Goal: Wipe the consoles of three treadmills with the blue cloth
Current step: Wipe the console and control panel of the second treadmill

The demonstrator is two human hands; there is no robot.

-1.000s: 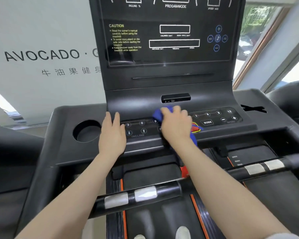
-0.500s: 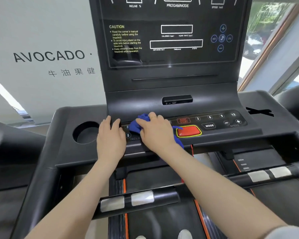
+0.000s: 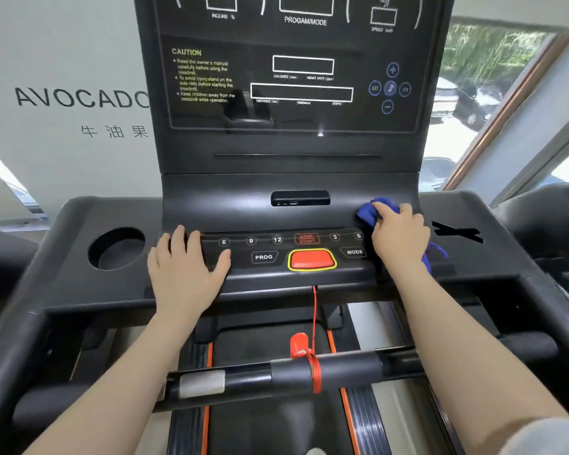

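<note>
From the head camera I look down on a black treadmill console [image 3: 296, 208], with its tall display panel [image 3: 296, 70] rising straight ahead and a row of buttons along the front edge. My right hand [image 3: 399, 239] sits at the right end of that button strip, fingers curled over the bunched blue cloth [image 3: 370, 211] and pressing it against the console surface; the cloth pokes out ahead of the fingertips and a second fold of it shows below the wrist on the right side. My left hand [image 3: 186, 267] lies flat on the left end of the strip, fingers straight and close together, thumb spread toward the PROG button [image 3: 263, 257], holding nothing. Between my two hands the red stop button [image 3: 311, 259] with its yellow border is uncovered, and a red safety cord [image 3: 315, 320] hangs from just below it down to a red clip [image 3: 299, 344] tied to the front handlebar [image 3: 309, 372]. A round cup holder [image 3: 117, 249] is sunk into the tray to the left of my left hand. Behind the console on the left is a pale wall with dark lettering [image 3: 79, 98]; on the right a window [image 3: 467, 93] shows parked cars outside. The edges of the picture are blurred.
</note>
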